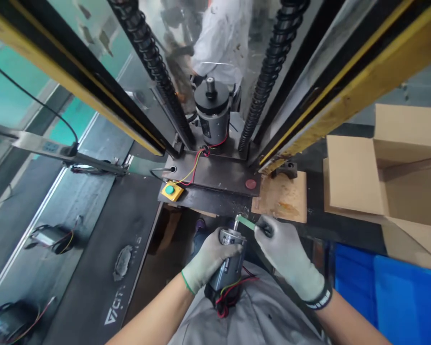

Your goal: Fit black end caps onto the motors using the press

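Gray motor [227,275] with green strip [247,223]

Motor: shaft [236,223] up, in front of the person's gray clothing [269,311]; left hand [211,256] clamped around its body. Strip: one end at the shaft, other end pinched in the right hand [284,249]. Hands: gloved, apart. Second motor [214,125]: upright on the press [219,175] (red and yellow wires [195,167] trailing). Cardboard box [355,175]: open, right.

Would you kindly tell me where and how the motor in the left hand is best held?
Probably hold the motor by its mid-barrel, from its left, as the left hand does: the round body suits a wrapped grip. The upper end has a slim shaft with the green strip at its tip, and loose wires lie about the lower end.
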Tool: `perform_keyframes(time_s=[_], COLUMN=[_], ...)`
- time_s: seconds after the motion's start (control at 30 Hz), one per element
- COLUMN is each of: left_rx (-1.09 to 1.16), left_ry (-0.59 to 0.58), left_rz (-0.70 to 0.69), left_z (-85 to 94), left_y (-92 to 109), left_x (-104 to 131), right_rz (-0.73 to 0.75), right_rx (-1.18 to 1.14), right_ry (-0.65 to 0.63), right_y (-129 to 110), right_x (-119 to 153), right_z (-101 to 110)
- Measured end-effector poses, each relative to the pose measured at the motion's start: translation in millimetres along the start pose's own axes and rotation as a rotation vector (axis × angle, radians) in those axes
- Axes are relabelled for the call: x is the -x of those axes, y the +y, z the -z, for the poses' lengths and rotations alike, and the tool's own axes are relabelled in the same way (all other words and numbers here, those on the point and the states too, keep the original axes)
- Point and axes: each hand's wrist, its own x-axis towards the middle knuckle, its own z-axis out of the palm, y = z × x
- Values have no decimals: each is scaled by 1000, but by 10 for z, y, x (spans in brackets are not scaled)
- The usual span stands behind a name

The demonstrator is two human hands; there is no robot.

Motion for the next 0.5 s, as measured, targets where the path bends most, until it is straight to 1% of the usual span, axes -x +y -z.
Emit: perform_keyframes(time_s=[0.1, 0.17, 0.2, 0.27, 0.4, 0.47, 0.5], left_rx=[-8, 12, 26, 53, 74, 50, 33], left_ry=[74, 75, 76, 74, 94, 118, 129], left_rz=[-5, -18, -24, -24, -31, -65, -87], left_z=[19, 37, 48, 74, 147, 213, 262], left_y=[19, 44, 56, 71, 27, -58, -118], left_x=[19, 44, 59, 88, 133, 139, 130], right_rz=[-39, -96, -130, -212, -395, -450, -463], right_rx=[-29, -69, -80, -94, -81, -17, 14], right_ry=[70, 162, 224, 351, 558, 602, 585], right_y=[-19, 131, 281, 730, 1869, 2298, 2446], right_x=[-2, -32, -69, -196, -521, -634, -676], right_z=[188, 303, 342, 366, 248, 193, 182])
